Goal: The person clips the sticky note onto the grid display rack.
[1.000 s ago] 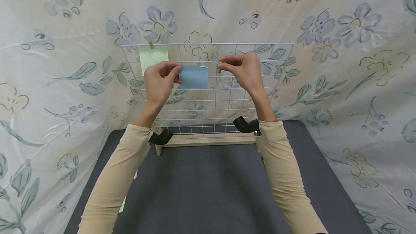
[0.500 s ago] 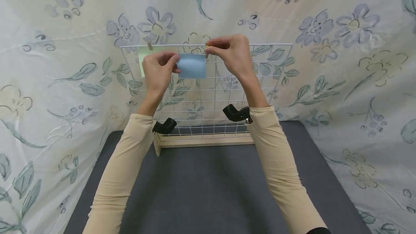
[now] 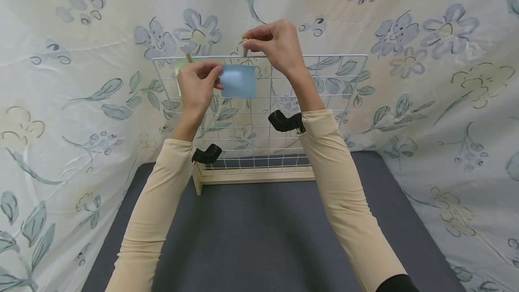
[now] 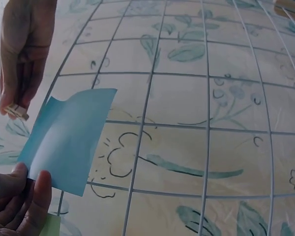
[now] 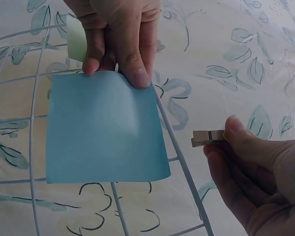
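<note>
My left hand (image 3: 197, 85) pinches a blue sheet of paper (image 3: 238, 81) by its left edge, in front of the upper part of a white wire grid (image 3: 284, 98). In the left wrist view the paper (image 4: 71, 142) bows slightly between thumb and fingers. Above the grid's top wire, my right hand (image 3: 279, 47) pinches a small wooden clothespin (image 3: 245, 47), its tip pointing down. The right wrist view shows that clothespin (image 5: 208, 137) apart from the paper, just outside the top wire. Partly hidden behind the left hand, a green sheet (image 3: 180, 63) hangs from another clothespin (image 3: 188, 57).
A wooden base (image 3: 259, 177) holds the grid upright on a dark grey table (image 3: 243, 233). Behind it hangs a floral cloth (image 3: 405, 80). A black wrist camera mount sits on each sleeve.
Both hands have risen. The blue paper has moved up close to the grid's top wire, and the right hand has carried the clothespin up and left, above that wire.
</note>
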### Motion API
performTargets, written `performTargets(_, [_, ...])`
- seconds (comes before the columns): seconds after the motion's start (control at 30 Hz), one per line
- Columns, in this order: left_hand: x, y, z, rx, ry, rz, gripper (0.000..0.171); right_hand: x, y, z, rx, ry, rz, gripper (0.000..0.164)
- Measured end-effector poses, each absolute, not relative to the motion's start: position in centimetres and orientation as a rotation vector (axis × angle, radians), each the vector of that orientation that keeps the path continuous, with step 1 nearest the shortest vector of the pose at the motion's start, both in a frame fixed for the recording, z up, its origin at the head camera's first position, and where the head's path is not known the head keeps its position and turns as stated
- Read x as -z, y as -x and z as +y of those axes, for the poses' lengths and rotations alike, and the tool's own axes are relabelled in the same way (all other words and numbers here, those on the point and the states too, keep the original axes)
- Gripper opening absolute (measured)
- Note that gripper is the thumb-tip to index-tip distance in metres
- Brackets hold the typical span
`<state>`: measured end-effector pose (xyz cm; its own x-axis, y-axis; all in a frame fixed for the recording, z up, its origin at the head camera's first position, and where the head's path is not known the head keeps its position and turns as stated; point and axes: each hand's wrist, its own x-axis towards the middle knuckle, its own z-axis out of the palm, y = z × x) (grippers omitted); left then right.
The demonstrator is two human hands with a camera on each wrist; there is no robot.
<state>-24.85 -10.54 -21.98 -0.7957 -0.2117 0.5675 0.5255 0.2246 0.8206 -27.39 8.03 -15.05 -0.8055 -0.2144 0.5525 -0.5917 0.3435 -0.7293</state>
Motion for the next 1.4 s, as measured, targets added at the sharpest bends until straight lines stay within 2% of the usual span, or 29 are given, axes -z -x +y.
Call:
performTargets(0.77, [21.6,25.3,-10.4,1.722,0.223,-1.843,0.017,15.6,28.5,6.2,-1.365,-0.679,-2.331,0.019])
performTargets(1.4, [22.1,25.6,-9.9,1.673,0.289,-1.759,0.017,15.6,28.5,5.8,-1.265,-0.713,-2.390,0.022])
